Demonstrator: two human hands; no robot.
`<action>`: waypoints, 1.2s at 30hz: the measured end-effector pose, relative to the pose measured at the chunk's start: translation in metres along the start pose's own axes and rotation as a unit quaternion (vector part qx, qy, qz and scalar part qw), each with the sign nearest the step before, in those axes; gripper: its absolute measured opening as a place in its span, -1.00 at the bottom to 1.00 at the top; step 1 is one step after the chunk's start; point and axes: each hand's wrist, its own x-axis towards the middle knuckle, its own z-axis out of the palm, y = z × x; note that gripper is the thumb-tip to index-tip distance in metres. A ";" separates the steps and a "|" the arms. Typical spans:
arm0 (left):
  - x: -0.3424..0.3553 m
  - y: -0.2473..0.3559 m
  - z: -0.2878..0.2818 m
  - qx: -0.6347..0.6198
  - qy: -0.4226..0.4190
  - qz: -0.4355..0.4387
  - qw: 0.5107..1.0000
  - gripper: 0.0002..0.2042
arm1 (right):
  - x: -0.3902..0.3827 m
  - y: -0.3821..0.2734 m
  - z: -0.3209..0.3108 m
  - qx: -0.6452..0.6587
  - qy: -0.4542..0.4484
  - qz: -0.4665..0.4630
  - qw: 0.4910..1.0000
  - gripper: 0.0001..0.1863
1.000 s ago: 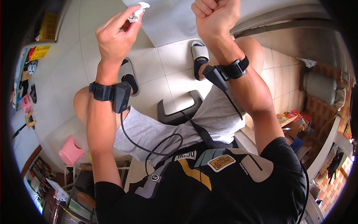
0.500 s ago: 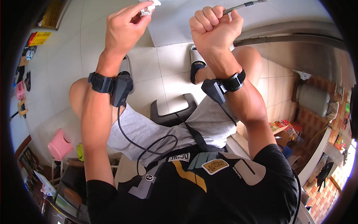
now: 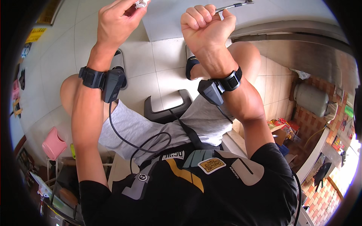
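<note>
At the top edge, my left hand [image 3: 117, 24] pinches a crumpled piece of white tissue [image 3: 141, 3] between thumb and fingers. My right hand [image 3: 208, 28] is closed in a fist around a slim metal tool [image 3: 230, 6]. The tool sticks out past my thumb to the right, with a dark ridged band and a short crosswise head near the top edge. Its other end is hidden in my fist, and I cannot make out its exact kind. Both hands are raised beyond my knees, apart from each other.
A grey-white panel [image 3: 166, 22] stands beyond my hands, and a metal-edged counter [image 3: 294, 47] curves along the right. Between my legs is a dark stool-like frame [image 3: 166, 115]. A pink chair [image 3: 55, 145] stands at left; a gas cylinder [image 3: 311, 100] lies at right. Cables run from both wrist-worn devices.
The whole view has shifted, so both arms and the room appear a little further left and up. The metal tool's head has turned slightly. Both hands keep their holds.
</note>
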 end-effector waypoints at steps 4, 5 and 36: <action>0.001 0.000 0.002 0.004 0.012 0.025 1.000 -0.81 | 0.000 0.000 -0.003 0.027 0.005 0.019 0.999 -0.61; 0.001 0.000 0.003 0.004 0.010 0.023 1.000 -0.81 | 0.000 0.000 -0.004 0.040 0.014 0.023 0.999 -0.60; 0.001 -0.016 -0.008 -0.030 0.069 0.077 0.994 -0.74 | -0.017 0.039 -0.003 -0.435 -0.027 -0.119 0.892 -0.53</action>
